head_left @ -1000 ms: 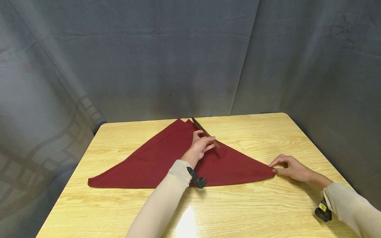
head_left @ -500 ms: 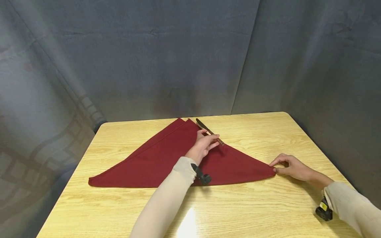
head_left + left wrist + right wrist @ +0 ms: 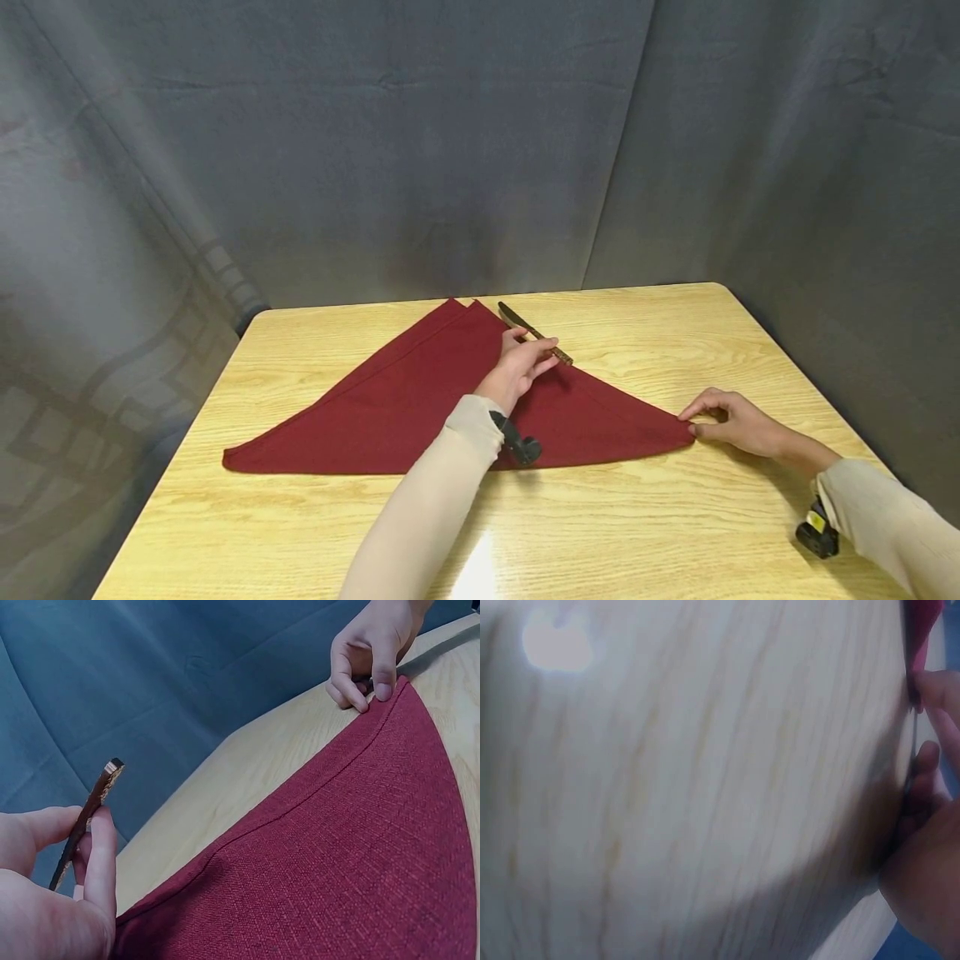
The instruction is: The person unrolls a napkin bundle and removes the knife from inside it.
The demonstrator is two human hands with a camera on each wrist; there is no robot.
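Note:
A dark red cloth napkin (image 3: 405, 400), folded into a wide triangle, lies flat on the wooden table (image 3: 600, 517). My left hand (image 3: 521, 367) holds a dark table knife (image 3: 534, 332) by its handle, just above the napkin's right sloping edge near the apex. In the left wrist view the knife handle (image 3: 84, 821) sits between thumb and fingers, with the napkin (image 3: 337, 870) below. My right hand (image 3: 731, 421) pinches the napkin's right corner against the table. The left wrist view shows that right hand (image 3: 371, 652) gripping the corner.
Grey-blue curtain (image 3: 450, 150) hangs behind and on both sides of the table. The table's back edge lies just past the napkin's apex. The right wrist view shows mostly blurred wooden tabletop (image 3: 690, 795).
My left hand has carried the knife a little to the right, from over the napkin toward its right edge. The right hand has stayed on the corner.

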